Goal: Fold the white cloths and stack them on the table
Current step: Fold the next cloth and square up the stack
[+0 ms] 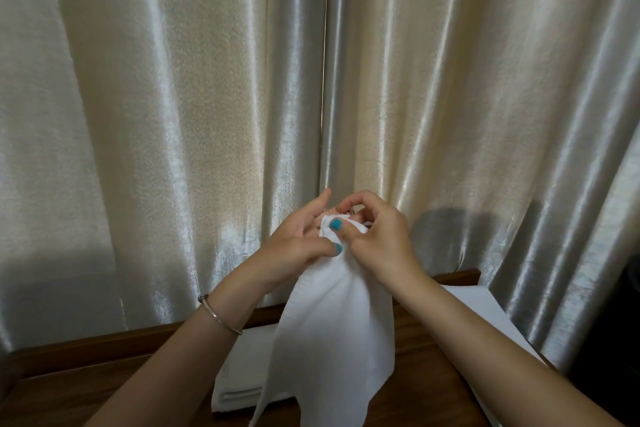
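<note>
From the head view I am seeing no readable writing. My left hand (294,236) and right hand (377,236) are both pinching the top edge of a soft white cloth (332,329), which is hanging above the wooden table (86,388). Folded white cloths (242,378) are lying stacked below. Satin curtains (207,97) are hanging behind.

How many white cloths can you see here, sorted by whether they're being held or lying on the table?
Held up in both hands: 1, the hanging cloth, pinched by the left hand and the right hand.
Lying on the table: 2, the folded stack and the flat white cloth.
Total: 3
</note>
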Available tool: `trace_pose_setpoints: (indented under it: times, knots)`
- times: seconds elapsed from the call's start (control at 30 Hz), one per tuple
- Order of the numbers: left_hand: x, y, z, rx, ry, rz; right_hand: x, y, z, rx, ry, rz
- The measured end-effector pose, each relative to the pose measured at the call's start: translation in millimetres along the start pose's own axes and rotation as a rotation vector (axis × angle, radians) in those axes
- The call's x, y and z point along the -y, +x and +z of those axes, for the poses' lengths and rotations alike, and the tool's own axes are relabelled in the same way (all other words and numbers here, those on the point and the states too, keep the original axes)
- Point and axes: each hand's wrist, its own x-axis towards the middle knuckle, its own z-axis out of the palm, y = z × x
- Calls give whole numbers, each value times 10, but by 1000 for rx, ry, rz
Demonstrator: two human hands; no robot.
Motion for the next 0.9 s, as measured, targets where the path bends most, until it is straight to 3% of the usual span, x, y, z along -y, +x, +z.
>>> trace_pose_setpoints:
  times: [0.2,0.47,0.57,0.67,0.8,0.9]
  knots:
    - [-43,-20,-28,-38,76,46,19,21,-53,-59,-261,-75]
    - [-35,-28,-77,-96,38,49,-40,33,-43,-54,-52,-101]
    - [-47,-30,-73,-150,138,128,-71,9,-40,44,-59,-42]
    - [-7,-1,-123,-176,214,180,-113,2,-97,283,-30,120]
    - [27,14,-225,-206,375,252,-162,-33,-179,499,-113,141]
    - [71,-2,-324,-184,800,292,-178,-46,-180,516,-177,163]
